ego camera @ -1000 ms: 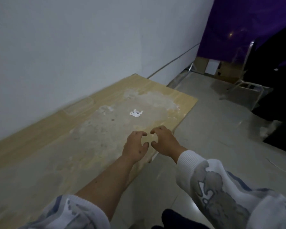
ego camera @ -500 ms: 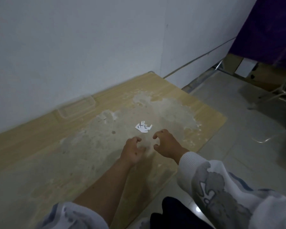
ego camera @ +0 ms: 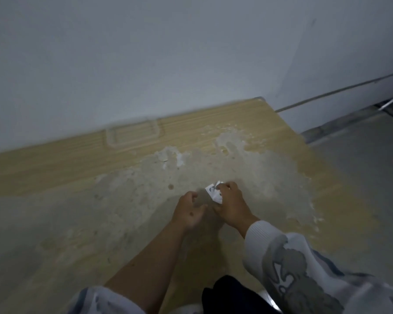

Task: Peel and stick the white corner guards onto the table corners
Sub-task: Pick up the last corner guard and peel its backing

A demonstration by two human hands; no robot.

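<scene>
Wood-grain table — centre worn grey, far edge against wall. Right hand curls over white guards; grip unclear. Left hand half-open, empty.

Stained wooden table against the wall — white paper scraps lie on it.

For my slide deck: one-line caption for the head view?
Right hand reaches white scraps on a stained wooden table; left hand hovers beside.

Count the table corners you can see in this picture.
1: the far corner against the wall. The table's other corners lie out of view.
</scene>
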